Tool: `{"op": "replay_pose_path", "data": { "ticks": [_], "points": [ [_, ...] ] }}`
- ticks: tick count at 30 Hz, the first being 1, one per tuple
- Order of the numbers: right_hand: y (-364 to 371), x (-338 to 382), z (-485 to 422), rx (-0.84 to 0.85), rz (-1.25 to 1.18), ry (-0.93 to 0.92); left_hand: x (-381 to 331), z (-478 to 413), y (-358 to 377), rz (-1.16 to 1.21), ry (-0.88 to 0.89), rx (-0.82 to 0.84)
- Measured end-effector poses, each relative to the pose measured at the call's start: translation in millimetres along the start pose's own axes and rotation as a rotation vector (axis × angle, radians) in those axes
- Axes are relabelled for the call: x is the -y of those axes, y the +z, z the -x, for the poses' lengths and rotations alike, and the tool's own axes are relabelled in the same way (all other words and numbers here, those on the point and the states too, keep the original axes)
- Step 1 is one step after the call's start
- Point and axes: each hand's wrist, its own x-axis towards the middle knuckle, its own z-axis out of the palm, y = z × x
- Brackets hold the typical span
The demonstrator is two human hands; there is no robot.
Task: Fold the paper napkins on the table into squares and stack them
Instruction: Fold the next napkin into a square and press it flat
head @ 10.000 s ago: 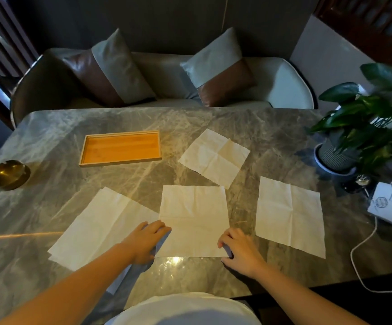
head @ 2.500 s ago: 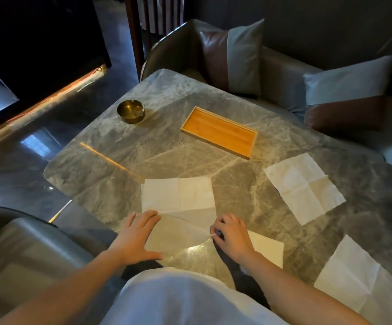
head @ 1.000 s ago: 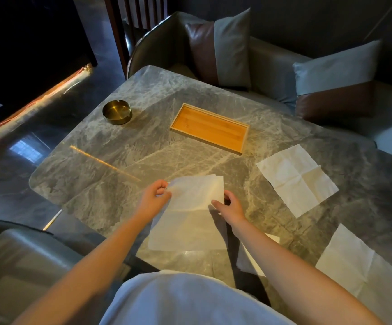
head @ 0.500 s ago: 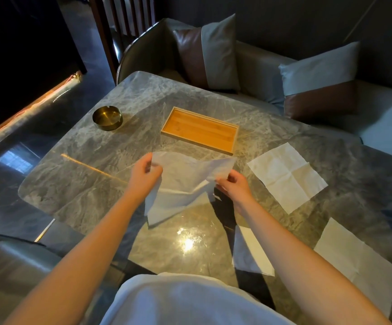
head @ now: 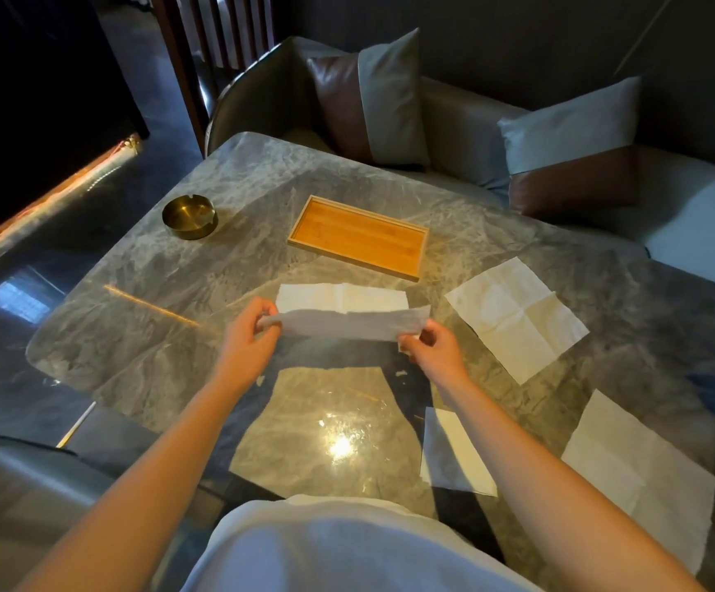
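Observation:
A white paper napkin (head: 343, 309) lies stretched across the grey marble table (head: 155, 335), its near half lifted and doubled over toward its far half. My left hand (head: 247, 348) pinches the napkin's left end and my right hand (head: 430, 350) pinches its right end. A small folded napkin (head: 454, 452) rests near the table's front edge under my right forearm. Two flat unfolded napkins lie to the right, one further back (head: 516, 316) and one at the front right (head: 638, 476).
A wooden tray (head: 358, 237) stands behind the held napkin. A brass ashtray (head: 189, 215) sits at the far left. A sofa with two cushions (head: 373, 100) runs behind the table. A chair (head: 18, 484) is at my lower left.
Both hands lifted the left napkin's near edge and carried it away from me, over the far half. The camera turned left since ten seconds ago; a folded napkin now lies at the front.

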Motion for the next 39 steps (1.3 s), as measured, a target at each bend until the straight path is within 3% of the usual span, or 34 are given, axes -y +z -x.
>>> {"op": "replay_pose_path", "data": {
  "ticks": [8, 18, 39],
  "points": [
    [-1, -53, 20, 0.131, 0.144, 0.113, 49, 34, 13, -0.168, -0.123, 0.124],
    [1, -76, 30, 0.13, 0.177, 0.239, 69, 60, 23, -0.152, -0.274, 0.26],
    [5, -83, 29, 0.12, 0.112, 0.131, 86, 77, 30, -0.3, -0.249, 0.072]
  ]
}}
